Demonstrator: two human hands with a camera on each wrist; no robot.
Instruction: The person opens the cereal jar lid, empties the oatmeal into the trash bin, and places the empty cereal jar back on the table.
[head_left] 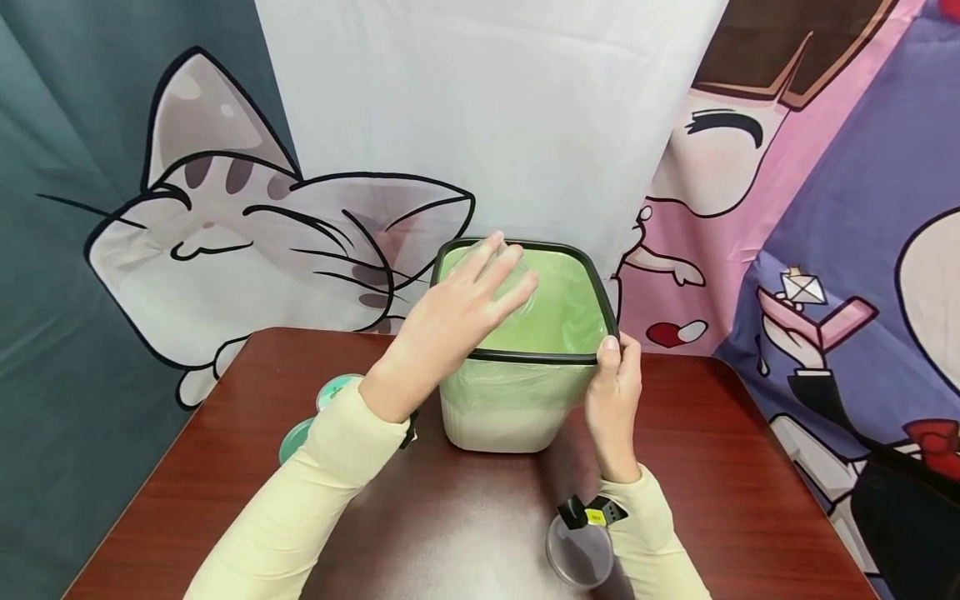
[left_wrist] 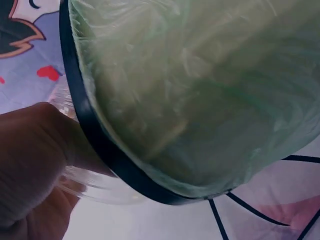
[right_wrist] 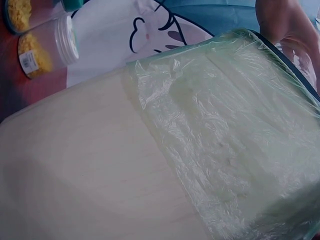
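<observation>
A cream trash bin with a black rim and a light green liner bag stands on the table, its mouth open upward. My left hand is over the bin's left side and holds a clear plastic container at the rim, largely hidden by the hand and the rim. My right hand grips the rim at the near right corner, with its thumb on top. In the right wrist view, the liner's folded-over edge covers the upper outside of the bin.
Two clear jars with yellow contents, one jar nearer, stand left of the bin, partly behind my left sleeve. By my right wrist sits a round clear container on the brown table. A printed cloth hangs behind.
</observation>
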